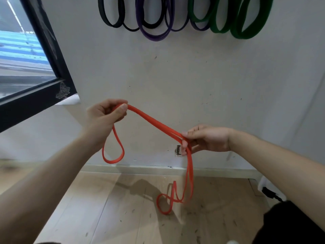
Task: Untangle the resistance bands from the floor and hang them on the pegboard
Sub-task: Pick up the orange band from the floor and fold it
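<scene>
A black-framed window (44, 41) slants across the upper left of the frame, set in a pale wall (175, 76). Just right of its lower corner, at centre left, the left hand (103, 117) is raised with thumb and curled fingers pinching the red band (154, 123). Below this hand a short loop of the band hangs free in front of the wall.

From the left hand's pinch, doubled strands of the band slope down to the right, across the middle of the frame, to the right hand (209, 140). That hand sits lower at centre right, palm turned away, its thumb and fingertips closed on the strands. Under its fingers the band drops straight down and ends in twisted loops low in the centre right of the frame, over the wooden floor (105, 208). Whether those loops rest on the boards or hang just above them cannot be told.

Along the top edge, from the centre to the right, other bands hang against the wall with their upper ends out of view: black bands (112, 25) first, purple bands (154, 37) next, overlapping them, and green bands (244, 35) furthest right. A pale baseboard (140, 169) runs where the wall meets the floor.
</scene>
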A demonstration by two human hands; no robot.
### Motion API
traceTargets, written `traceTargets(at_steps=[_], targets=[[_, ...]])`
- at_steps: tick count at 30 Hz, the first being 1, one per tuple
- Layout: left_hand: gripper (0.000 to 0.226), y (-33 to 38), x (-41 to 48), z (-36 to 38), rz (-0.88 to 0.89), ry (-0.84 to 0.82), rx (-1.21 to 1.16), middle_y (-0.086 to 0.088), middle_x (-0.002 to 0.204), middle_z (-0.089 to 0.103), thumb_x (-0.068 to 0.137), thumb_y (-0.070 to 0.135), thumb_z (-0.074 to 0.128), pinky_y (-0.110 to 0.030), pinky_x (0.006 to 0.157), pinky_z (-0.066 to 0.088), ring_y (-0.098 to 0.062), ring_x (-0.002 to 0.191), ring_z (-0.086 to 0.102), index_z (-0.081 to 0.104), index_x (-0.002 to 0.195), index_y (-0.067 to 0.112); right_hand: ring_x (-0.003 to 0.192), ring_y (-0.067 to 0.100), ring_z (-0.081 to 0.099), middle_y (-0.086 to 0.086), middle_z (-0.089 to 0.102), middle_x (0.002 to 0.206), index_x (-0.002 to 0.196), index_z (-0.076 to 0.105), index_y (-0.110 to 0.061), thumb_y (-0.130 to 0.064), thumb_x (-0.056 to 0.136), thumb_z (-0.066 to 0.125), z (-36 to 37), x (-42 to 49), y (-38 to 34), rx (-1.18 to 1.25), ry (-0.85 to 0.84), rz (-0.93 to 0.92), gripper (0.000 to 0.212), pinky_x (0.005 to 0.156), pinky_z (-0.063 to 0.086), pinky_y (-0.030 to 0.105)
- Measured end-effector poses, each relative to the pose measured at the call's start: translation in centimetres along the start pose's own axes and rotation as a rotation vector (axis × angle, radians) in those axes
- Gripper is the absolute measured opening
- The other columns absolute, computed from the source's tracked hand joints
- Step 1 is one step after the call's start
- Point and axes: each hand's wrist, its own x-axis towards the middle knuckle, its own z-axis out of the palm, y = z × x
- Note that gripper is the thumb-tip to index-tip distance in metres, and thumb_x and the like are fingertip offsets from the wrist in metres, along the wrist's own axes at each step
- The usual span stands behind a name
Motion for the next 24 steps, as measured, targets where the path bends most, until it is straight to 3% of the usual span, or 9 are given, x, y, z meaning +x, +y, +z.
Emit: traceTargets(at_steps=[5, 8, 11, 14, 17, 19, 22, 24], targets=[[0.015, -1.6, -0.1, -1.4, -0.137, -0.195, 0.061, 0.001, 0.076, 0.073, 0.087, 0.016, 0.072, -0.031, 0.083, 0.057, -0.017, 0.079, 0.07, 0.075, 0.102, 0.014, 0.08, 0.025, 0.063, 0.011, 0.063, 0.08, 0.07, 0.065, -0.012, -0.027, 0.1, 0.051, -0.4, -0.4, -0.3, 0.151, 0.176, -0.102, 0.037, 0.091, 0.053, 0.041], [0.029, -2.4, -0.3, -1.7, -0.189, -0.345, 0.194, 0.0, 0.076, 0.072, 0.072, 0.028, 0.08, -0.027, 0.079, 0.054, -0.016, 0.078, 0.069, 0.077, 0.099, 0.017, 0.074, 0.024, 0.06, 0.009, 0.058, 0.077, 0.07, 0.059, -0.011, -0.023, 0.104, 0.046, -0.3, -0.6, -0.8, 0.215, 0.249, -0.17, 0.038, 0.092, 0.05, 0.044], [0.019, -3.4, -0.5, -1.2, -0.222, -0.542, 0.454, 0.002, 0.069, 0.064, 0.073, 0.03, 0.085, -0.027, 0.071, 0.047, -0.012, 0.07, 0.059, 0.079, 0.088, 0.02, 0.07, 0.022, 0.06, 0.008, 0.059, 0.076, 0.07, 0.059, -0.013, -0.024, 0.105, 0.046, 0.0, -0.6, -1.2, 0.247, 0.273, -0.2, 0.039, 0.098, 0.047, 0.049], [0.01, -4.4, -1.0, 0.2, -0.258, -0.669, 0.6, -0.002, 0.074, 0.07, 0.081, 0.02, 0.083, -0.025, 0.071, 0.05, -0.012, 0.069, 0.065, 0.078, 0.086, 0.013, 0.071, 0.021, 0.059, 0.007, 0.059, 0.077, 0.073, 0.058, -0.013, -0.024, 0.106, 0.044, 0.6, -0.5, -1.7, 0.261, 0.261, -0.223, 0.038, 0.099, 0.046, 0.05], [0.011, -5.0, -1.5, 1.6, -0.241, -0.752, 0.672, -0.005, 0.087, 0.078, 0.084, 0.02, 0.082, -0.023, 0.078, 0.055, -0.017, 0.085, 0.074, 0.077, 0.09, 0.012, 0.073, 0.022, 0.057, 0.007, 0.058, 0.078, 0.074, 0.058, -0.011, -0.023, 0.106, 0.04, 1.3, -0.7, -2.4, 0.28, 0.221, -0.243, 0.038, 0.094, 0.048, 0.044], [0.014, -5.0, -1.8, 2.7, -0.246, -0.787, 0.615, -0.003, 0.097, 0.078, 0.087, 0.019, 0.079, -0.022, 0.086, 0.054, -0.014, 0.094, 0.074, 0.077, 0.1, 0.013, 0.072, 0.021, 0.055, 0.006, 0.057, 0.077, 0.075, 0.057, -0.011, -0.021, 0.106, 0.04, 1.8, -0.8, -2.7, 0.273, 0.196, -0.25, 0.037, 0.09, 0.05, 0.042], [0.027, -4.1, -2.3, 4.4, -0.235, -0.782, 0.347, 0.0, 0.112, 0.076, 0.089, 0.016, 0.076, -0.024, 0.099, 0.052, -0.012, 0.109, 0.07, 0.072, 0.115, 0.014, 0.068, 0.019, 0.054, 0.005, 0.057, 0.075, 0.075, 0.058, -0.011, -0.021, 0.106, 0.042, 2.1, -0.7, -2.9, 0.235, 0.183, -0.246, 0.036, 0.088, 0.049, 0.041], [0.029, -2.8, -2.5, 5.6, -0.199, -0.715, 0.163, 0.0, 0.116, 0.076, 0.09, 0.014, 0.073, -0.022, 0.097, 0.053, -0.011, 0.112, 0.069, 0.071, 0.119, 0.014, 0.066, 0.017, 0.054, 0.004, 0.057, 0.074, 0.076, 0.057, -0.012, -0.022, 0.106, 0.043, 2.0, -0.7, -2.7, 0.171, 0.192, -0.226, 0.034, 0.087, 0.049, 0.04]])
